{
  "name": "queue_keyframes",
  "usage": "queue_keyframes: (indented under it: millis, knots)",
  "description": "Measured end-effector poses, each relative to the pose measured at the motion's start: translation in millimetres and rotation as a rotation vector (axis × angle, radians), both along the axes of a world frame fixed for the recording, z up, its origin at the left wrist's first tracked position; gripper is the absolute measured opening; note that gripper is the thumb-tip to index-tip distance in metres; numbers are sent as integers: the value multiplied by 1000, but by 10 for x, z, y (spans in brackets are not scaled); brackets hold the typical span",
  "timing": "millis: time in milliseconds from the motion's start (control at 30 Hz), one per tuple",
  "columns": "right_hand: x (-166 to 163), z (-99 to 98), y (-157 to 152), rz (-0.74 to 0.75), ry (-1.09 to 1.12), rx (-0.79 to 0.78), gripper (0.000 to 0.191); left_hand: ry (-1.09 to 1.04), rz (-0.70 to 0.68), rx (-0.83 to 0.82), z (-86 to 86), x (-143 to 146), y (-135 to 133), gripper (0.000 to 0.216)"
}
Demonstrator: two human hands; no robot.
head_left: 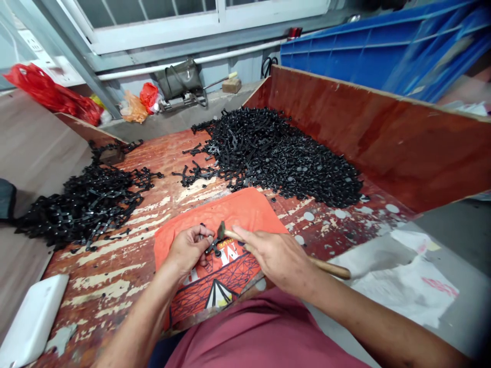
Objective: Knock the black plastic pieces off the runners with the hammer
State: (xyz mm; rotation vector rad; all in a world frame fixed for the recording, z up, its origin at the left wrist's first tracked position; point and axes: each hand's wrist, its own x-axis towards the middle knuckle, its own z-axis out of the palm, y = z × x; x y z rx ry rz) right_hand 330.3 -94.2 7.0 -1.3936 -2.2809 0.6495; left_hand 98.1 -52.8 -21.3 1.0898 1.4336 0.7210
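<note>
The counter (115, 276) is a worn sheet of red-brown board, its coating flaked off in pale streaks, set below a white-framed window. At the near left corner lies a smooth white slab-shaped thing (32, 319). Behind it, along the left edge, a loose heap of black plastic strips (82, 204) sprawls in a spiky tangle. Past the far left corner, on the ledge by the wall, sit a crumpled red plastic bag (53, 97), an orange bag (132, 107) and an olive handbag (180, 79). At the middle of the near edge an orange printed cloth (238, 209) is spread flat. On it the left hand (190, 248) pinches a small black piece (213, 249) between fingertips and thumb. The right hand (276, 255) is wrapped around the wooden handle of a hammer (330, 267), whose dark metal head stands just above that piece. Toward the far right corner a larger mound of black parts (284, 158), strips at the back and small round bits in front, banks against an upright plywood board (383, 133) along the right edge. Beyond the board are ribbed blue plastic crates (383, 51); what they hold cannot be seen. A white woven sack (406, 286) lies off the near right corner.
</note>
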Motion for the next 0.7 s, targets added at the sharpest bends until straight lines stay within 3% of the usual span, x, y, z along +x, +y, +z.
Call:
queue_keyframes:
  millis: [100, 267, 533, 600, 700]
  knots:
    - [-2, -1, 15, -21, 93, 46, 52, -13, 9, 3, -24, -7, -5, 38]
    - [-72, -46, 9, -3, -142, 11, 51, 7, -4, 14, -22, -25, -6, 36]
    - [-139, -22, -16, 1, -96, -32, 47, 32, -56, 37, -21, 37, -49, 33]
    - [-98, 27, 0, -6, -6, -52, 48, 65, -101, 76, 106, 4, -28, 34]
    - [14, 81, 22, -27, 95, -74, 49, 249, -49, 251, 530, -394, 101, 36]
